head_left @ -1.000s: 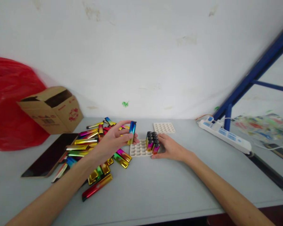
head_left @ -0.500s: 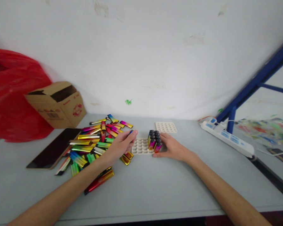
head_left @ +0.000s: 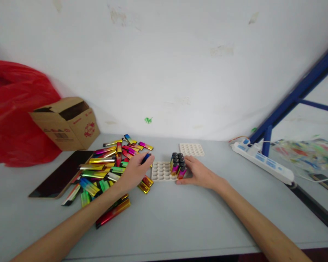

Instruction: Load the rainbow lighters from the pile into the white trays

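My left hand (head_left: 135, 171) is closed around a blue lighter (head_left: 145, 158), low over the edge of a pile of shiny coloured lighters (head_left: 106, 167). Just right of it lies a white tray with round holes (head_left: 160, 171). Several lighters stand upright in the tray's right side (head_left: 177, 164). My right hand (head_left: 199, 173) rests on the table against the tray's right edge, fingers touching the standing lighters. A second white tray (head_left: 191, 149) lies behind.
A cardboard box (head_left: 67, 123) and a red plastic bag (head_left: 13, 112) sit at the back left. A dark flat phone or tablet (head_left: 61, 174) lies left of the pile. A white power strip (head_left: 262, 160) and a blue metal frame (head_left: 289, 94) are on the right.
My left hand has come down from holding the blue lighter upright above the tray to the pile's edge, with the lighter now lying low in the fingers. My right hand stayed put.
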Motion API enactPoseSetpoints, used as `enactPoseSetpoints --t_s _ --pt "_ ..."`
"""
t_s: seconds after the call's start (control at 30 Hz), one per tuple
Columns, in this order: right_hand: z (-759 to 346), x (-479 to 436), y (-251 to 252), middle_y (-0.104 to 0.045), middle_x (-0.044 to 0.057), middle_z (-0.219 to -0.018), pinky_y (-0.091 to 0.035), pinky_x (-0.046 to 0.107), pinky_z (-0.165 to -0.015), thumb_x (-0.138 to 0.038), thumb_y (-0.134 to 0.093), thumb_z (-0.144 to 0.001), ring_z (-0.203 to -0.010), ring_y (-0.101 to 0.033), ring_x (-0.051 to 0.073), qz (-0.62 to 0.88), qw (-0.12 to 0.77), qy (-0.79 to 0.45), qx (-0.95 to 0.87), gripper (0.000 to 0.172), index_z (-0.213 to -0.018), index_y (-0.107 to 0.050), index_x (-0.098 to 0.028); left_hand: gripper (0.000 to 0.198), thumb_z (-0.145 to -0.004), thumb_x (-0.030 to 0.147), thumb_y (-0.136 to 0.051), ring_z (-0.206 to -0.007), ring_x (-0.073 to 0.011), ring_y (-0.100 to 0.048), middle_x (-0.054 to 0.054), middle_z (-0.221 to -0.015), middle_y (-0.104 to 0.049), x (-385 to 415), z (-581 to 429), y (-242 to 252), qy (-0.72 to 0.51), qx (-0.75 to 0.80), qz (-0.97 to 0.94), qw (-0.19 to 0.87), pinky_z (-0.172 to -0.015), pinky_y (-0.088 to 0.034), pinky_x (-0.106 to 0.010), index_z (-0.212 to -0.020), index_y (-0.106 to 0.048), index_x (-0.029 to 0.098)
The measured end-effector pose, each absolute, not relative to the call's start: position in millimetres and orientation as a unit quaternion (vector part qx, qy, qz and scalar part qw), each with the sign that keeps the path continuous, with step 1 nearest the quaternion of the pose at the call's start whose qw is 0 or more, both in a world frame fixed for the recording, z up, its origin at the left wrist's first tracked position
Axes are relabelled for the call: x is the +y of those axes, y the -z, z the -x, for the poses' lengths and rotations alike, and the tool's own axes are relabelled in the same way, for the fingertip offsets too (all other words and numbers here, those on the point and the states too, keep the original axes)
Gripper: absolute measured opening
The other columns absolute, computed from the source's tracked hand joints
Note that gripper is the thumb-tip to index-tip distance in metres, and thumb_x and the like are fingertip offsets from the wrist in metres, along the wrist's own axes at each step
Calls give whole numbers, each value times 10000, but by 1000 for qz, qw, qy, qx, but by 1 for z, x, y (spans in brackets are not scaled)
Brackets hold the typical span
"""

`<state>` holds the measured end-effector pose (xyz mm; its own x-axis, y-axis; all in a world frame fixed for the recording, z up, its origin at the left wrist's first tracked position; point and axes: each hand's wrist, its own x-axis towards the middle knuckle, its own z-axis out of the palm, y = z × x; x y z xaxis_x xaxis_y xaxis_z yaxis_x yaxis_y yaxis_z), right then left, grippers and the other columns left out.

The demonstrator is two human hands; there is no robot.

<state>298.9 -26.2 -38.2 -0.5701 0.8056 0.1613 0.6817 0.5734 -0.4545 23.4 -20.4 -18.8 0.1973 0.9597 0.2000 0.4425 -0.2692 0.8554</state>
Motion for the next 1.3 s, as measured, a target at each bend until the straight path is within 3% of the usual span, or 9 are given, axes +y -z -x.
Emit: enactPoseSetpoints --t_s 0.17,0.43,0.63,0.7,0.77,0.87,0.97,1.07,1.3 --pt "-299 -25 39 -645 130 -1096 -507 447 -919 -619 -814 -790 -1022 -596 315 424 178 -164 -873 588 -1111 -653 -153 452 -943 574 -458 -520 -129 -395 61 -535 -394 -24 -27 17 -356 453 -700 422 -506 -331 -262 -656 -428 226" --pt "-301 -24 42 -650 134 -1151 -503 452 -945 -618 -808 -798 -1067 -602 324 409 191 -165 -877 599 -1167 -651 -173 347 -958 553 -529 -496 -105 -413 79 -606 -441 -29 -29 18 -334 446 -682 473 -475 -370 -226 -851 -473 227" --pt "-302 -24 43 -652 139 -1155 -501 458 -956 -623 -804 -800 -1074 -602 325 409 189 -163 -877 618 -1184 -643 -167 215 -983 474 -496 -388 -68 -297 110 -668 -440 -36 -39 18 -333 422 -585 607 -364 -248 -172 -1041 -409 287" --pt "-301 -24 43 -652 136 -1136 -502 453 -946 -619 -808 -798 -1059 -601 321 409 188 -161 -878 605 -1162 -642 -166 192 -1000 453 -483 -444 -88 -449 74 -731 -522 -37 -41 14 -338 406 -621 579 -402 -367 -196 -1011 -440 266" --pt "-301 -23 42 -651 127 -1106 -504 441 -927 -611 -811 -799 -1037 -602 314 408 187 -160 -879 573 -1119 -644 -167 203 -1010 431 -495 -687 -145 -630 4 -852 -619 -37 -42 9 -350 373 -690 512 -582 -527 -258 -991 -529 232" --pt "-300 -23 43 -646 121 -1084 -504 434 -913 -604 -813 -800 -1017 -599 308 408 189 -157 -879 552 -1087 -641 -165 211 -1002 368 -557 -1028 -208 -640 -78 -1067 -682 -36 -41 4 -366 316 -787 383 -871 -542 -327 -1035 -686 205" --pt "-300 -23 43 -641 115 -1061 -504 430 -894 -603 -819 -794 -996 -595 303 408 192 -155 -879 550 -1071 -636 -164 196 -985 331 -618 -1001 -196 -638 -68 -1061 -690 -35 -41 6 -360 290 -826 321 -870 -523 -304 -1088 -750 228" --pt "-300 -24 42 -643 112 -1069 -501 429 -904 -597 -819 -797 -1009 -596 303 408 191 -160 -878 545 -1082 -641 -168 187 -976 334 -648 -920 -173 -646 -50 -1030 -685 -36 -43 12 -346 295 -832 317 -808 -524 -270 -1085 -765 237" --pt "-300 -25 41 -651 108 -1120 -495 441 -935 -546 -834 -804 -1050 -597 309 405 196 -177 -875 525 -1147 -660 -190 193 -980 270 -639 -905 -169 -663 -55 -1069 -690 -42 -54 21 -361 292 -837 289 -835 -533 -278 -1140 -738 230"
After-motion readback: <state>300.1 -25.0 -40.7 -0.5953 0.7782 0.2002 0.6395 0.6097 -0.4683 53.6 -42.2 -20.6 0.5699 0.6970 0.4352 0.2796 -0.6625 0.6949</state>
